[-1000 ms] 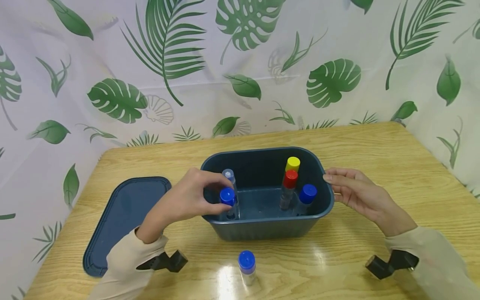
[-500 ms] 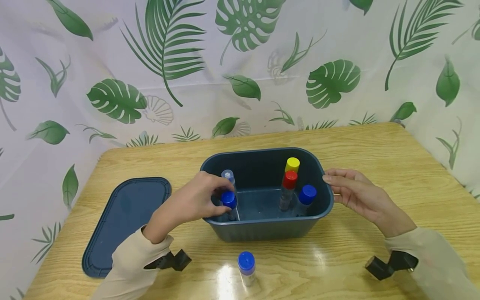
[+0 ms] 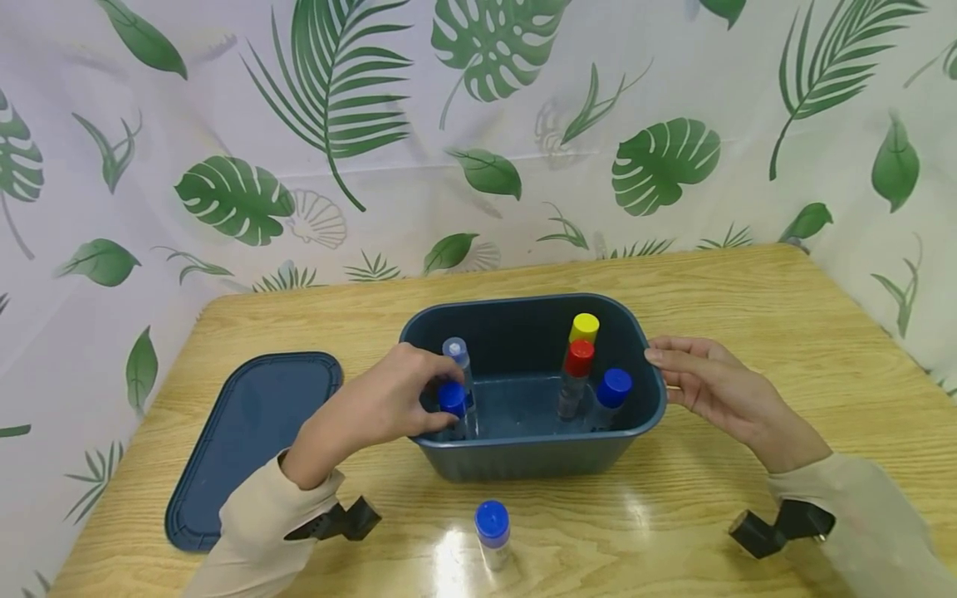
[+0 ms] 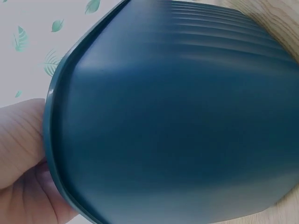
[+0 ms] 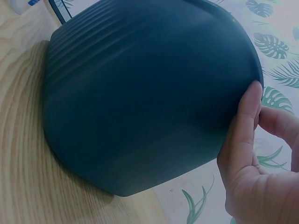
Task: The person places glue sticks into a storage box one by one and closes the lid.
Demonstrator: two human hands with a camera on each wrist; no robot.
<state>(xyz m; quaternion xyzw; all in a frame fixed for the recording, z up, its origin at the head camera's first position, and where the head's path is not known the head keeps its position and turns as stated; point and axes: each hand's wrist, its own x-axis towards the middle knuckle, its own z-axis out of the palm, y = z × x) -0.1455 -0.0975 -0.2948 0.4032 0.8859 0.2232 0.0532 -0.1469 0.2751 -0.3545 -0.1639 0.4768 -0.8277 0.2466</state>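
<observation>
A dark blue plastic bin (image 3: 516, 461) stands on the wooden table. My left hand (image 3: 374, 399) reaches over its left rim and holds a blue-capped bottle (image 3: 452, 399) between thumb and fingers, low inside the bin; the hand partly hides its body. Right beside this bottle stands a clear bottle with a pale cap (image 3: 454, 350). My right hand (image 3: 714, 386) grips the bin's right rim, its fingers against the outer wall in the right wrist view. At the bin's right end are a yellow-capped bottle (image 3: 585, 328), a red-capped bottle (image 3: 579, 361) and another blue-capped bottle (image 3: 614, 389).
One more blue-capped bottle (image 3: 492, 523) stands upright on the table in front of the bin. A flat dark blue lid (image 3: 254, 423) lies to the left, partly under my left forearm. Behind the table (image 3: 748, 299) hangs a leaf-patterned cloth (image 3: 553, 191).
My left hand has shifted a little to the right and down, lowering the blue-capped bottle deeper into the bin's left end. The right hand stays at the rim.
</observation>
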